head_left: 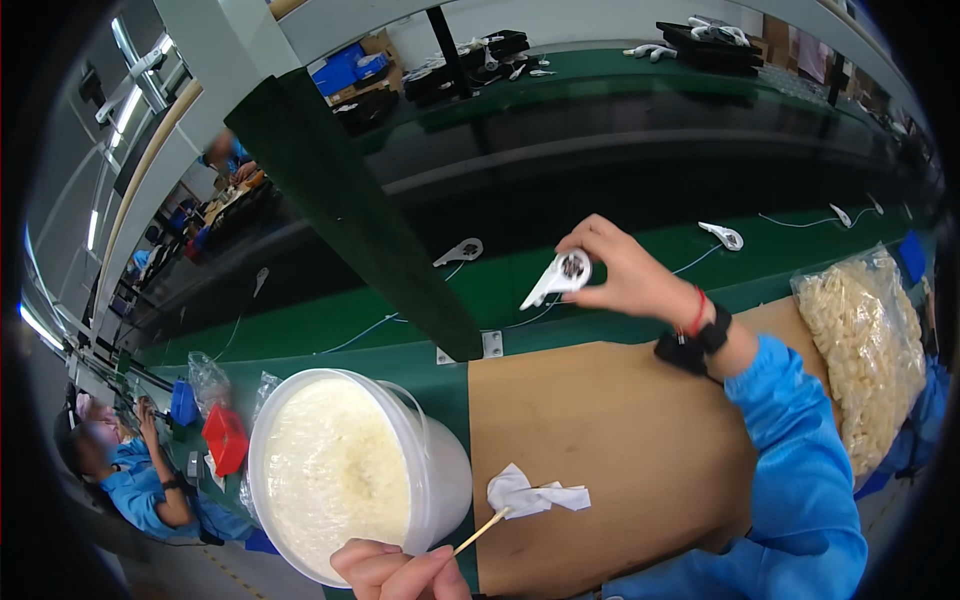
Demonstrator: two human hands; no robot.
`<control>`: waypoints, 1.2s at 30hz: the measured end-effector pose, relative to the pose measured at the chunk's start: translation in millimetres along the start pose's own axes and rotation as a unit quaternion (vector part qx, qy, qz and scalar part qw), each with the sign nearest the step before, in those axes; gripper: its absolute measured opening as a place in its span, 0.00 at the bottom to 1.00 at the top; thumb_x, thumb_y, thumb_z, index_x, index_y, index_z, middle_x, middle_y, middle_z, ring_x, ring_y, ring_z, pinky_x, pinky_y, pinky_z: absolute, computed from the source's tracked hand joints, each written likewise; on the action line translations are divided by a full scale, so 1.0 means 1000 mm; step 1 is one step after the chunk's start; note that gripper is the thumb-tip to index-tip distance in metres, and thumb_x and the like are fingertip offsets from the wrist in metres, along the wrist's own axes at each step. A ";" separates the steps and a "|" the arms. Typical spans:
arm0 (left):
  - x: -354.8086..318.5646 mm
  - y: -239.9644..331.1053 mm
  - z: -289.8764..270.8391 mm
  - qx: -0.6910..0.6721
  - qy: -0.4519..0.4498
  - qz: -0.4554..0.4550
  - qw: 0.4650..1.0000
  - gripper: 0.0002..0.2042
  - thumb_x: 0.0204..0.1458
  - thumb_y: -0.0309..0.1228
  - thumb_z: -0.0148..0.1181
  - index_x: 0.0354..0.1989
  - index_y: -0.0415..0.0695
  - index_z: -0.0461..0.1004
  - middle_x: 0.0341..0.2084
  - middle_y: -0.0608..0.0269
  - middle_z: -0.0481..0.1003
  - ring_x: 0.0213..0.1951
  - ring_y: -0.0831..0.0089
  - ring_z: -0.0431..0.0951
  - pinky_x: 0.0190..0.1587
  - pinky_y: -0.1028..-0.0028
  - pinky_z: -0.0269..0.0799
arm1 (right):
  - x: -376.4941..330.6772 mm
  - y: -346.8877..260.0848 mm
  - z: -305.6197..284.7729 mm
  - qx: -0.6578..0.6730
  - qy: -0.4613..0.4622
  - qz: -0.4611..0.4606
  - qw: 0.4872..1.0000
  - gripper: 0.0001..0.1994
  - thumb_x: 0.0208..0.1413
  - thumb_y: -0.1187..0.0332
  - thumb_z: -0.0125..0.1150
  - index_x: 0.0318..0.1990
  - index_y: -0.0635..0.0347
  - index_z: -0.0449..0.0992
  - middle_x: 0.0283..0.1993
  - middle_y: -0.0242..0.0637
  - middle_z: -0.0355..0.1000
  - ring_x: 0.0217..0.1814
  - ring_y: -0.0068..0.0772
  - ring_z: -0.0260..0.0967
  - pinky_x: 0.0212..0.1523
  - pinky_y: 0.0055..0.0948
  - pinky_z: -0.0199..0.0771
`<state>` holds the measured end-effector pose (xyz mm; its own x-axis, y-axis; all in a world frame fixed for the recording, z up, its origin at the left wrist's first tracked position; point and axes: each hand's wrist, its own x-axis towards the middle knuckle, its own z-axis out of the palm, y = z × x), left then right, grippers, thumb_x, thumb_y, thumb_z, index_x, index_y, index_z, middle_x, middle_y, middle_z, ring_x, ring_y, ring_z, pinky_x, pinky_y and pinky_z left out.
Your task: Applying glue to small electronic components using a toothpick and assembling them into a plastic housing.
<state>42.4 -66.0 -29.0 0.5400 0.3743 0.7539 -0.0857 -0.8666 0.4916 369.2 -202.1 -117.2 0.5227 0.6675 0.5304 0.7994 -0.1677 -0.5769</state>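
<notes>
The right hand [635, 275], right of the frame's centre, pinches one white part [546, 285]; the left hand [400, 573], at the lower edge, grips one stick [480, 533]. The part lies up and right of the left hand, well apart, its long axis slanting, narrow end toward lower left. The stick slants up-right to one cloth [520, 499]; contact I cannot tell. One tub [443, 480], one bag [865, 350]; at least five similar pieces [460, 253] along the belt [325, 312].

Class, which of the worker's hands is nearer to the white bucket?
Left. The left hand, pinching a thin stick, is by the near edge of the white bucket; the right hand, holding a white part, is farther off, up and to the right.
</notes>
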 end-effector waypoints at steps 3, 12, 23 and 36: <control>0.001 0.006 0.008 -0.015 -0.005 0.009 1.000 0.07 0.41 0.15 0.61 0.29 0.38 0.78 0.26 0.60 0.68 0.31 0.65 0.66 0.40 0.65 0.64 | -0.024 -0.086 -0.018 0.031 0.018 -0.083 0.996 0.24 0.38 0.68 0.74 0.45 0.61 0.71 0.44 0.40 0.66 0.46 0.40 0.67 0.45 0.31 0.71; 0.000 0.014 0.017 -0.034 -0.024 0.054 0.998 0.07 0.43 0.17 0.61 0.31 0.40 0.77 0.26 0.61 0.69 0.32 0.64 0.67 0.40 0.66 0.64 | -0.062 -0.165 -0.018 0.139 0.025 -0.146 0.979 0.25 0.39 0.64 0.76 0.45 0.64 0.73 0.42 0.39 0.66 0.37 0.32 0.70 0.34 0.24 0.73; -0.002 0.018 0.013 -0.022 -0.039 0.070 0.997 0.07 0.43 0.18 0.63 0.31 0.41 0.77 0.25 0.64 0.70 0.31 0.66 0.66 0.39 0.68 0.64 | -0.063 -0.174 -0.020 0.133 0.042 -0.177 0.974 0.27 0.36 0.59 0.79 0.42 0.66 0.76 0.38 0.37 0.67 0.33 0.28 0.69 0.28 0.19 0.72; 0.000 0.019 0.014 0.001 -0.044 0.082 0.996 0.08 0.42 0.19 0.64 0.31 0.43 0.77 0.25 0.65 0.68 0.31 0.66 0.66 0.38 0.68 0.64 | -0.064 -0.174 -0.020 0.136 0.046 -0.168 0.975 0.27 0.36 0.59 0.79 0.42 0.66 0.76 0.38 0.38 0.67 0.33 0.28 0.69 0.28 0.20 0.72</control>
<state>52.1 -87.4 -25.6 0.5906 0.1966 0.7826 -0.1783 -0.9141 0.3642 202.8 -230.3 -38.6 0.2790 0.5818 0.7640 0.8289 0.2558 -0.4975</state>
